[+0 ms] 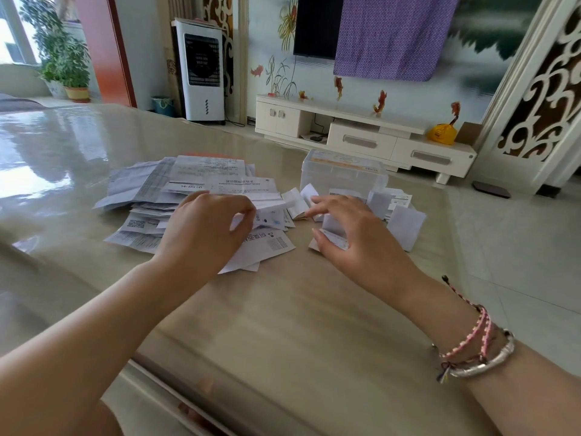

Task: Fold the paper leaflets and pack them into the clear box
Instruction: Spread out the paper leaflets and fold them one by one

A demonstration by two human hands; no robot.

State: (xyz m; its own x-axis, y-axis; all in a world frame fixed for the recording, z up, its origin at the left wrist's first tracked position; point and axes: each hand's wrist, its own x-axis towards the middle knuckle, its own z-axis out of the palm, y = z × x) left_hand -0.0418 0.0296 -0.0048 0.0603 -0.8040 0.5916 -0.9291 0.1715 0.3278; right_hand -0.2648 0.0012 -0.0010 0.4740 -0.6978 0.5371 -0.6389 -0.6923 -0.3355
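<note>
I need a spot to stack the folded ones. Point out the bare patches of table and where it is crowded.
Bare: the wide strip of table between the near edge and both hands, and the glossy stretch left of the unfolded leaflets. Crowded: around the left hand on the pile, and the folded pieces packed between the right hand and the clear box.

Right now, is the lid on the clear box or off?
On. The clear box has its lid lying flat across the top, and the small folded leaflets lie outside it.

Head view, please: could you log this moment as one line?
left hand: pinches leaflet from pile | right hand: holds folded leaflet | clear box: behind
</note>
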